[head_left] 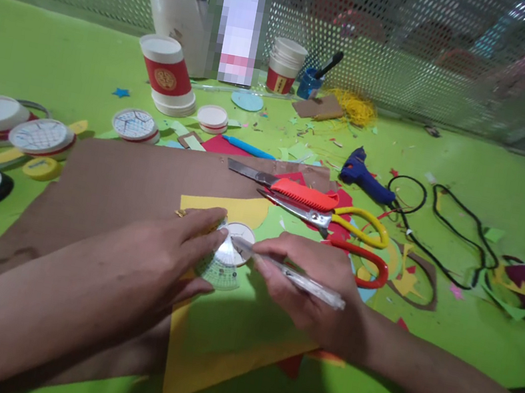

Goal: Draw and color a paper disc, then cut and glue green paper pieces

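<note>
Right hand [331, 269] grip pinches a clear pen [298, 281] between thumb and fingers, its tip over a white disc [240, 229]; whether it touches cannot be told. Left hand [178, 242] lies palm down, thumb and fingers spread, at the left edge of the disc and a clear protractor [223, 275], which reaches from the disc toward the near side. Both rest on a green sheet [238, 334] over a yellow sheet [185, 372], with brown card [117, 184] reaching out to the left.

Just beyond the right hand lie scissors [322, 220] with one yellow and one red handle, and farther on, an orange cutter [303, 193]. A blue glue gun [367, 180] sits to the far right. Across the card, on the far side, lies a blue pen [251, 148]. Round lids [44, 136] stand at the left on the green bench [63, 60]. Stacked cups [285, 68] stand at the far side, beside a blue jar [309, 85].
</note>
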Tool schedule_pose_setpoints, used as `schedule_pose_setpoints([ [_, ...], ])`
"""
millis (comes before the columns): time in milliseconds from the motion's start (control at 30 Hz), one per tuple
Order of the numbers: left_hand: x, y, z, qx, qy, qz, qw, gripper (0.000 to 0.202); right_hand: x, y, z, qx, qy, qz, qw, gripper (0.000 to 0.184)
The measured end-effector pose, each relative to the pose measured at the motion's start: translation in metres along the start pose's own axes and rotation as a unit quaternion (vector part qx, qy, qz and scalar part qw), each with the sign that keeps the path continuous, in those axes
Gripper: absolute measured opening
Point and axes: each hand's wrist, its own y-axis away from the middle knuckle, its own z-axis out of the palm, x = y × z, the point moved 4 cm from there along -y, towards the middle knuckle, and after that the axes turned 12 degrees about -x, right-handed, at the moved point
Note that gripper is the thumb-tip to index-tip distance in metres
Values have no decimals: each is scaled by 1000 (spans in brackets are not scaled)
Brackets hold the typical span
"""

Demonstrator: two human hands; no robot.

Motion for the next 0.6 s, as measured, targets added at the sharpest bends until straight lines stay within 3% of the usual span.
schedule_pose_setpoints([
  [200,0,1,1,9,8,-3,1000,47,0,0,0,-6,-11,-5,1000,15],
  [367,1,2,-2,-14,15,-10,1000,42,0,1,0,-10,-12,-4,1000,16],
  [600,-1,2,-1,6,22,5,1000,41,-1,2,-1,-10,-17,-10,1000,17],
])
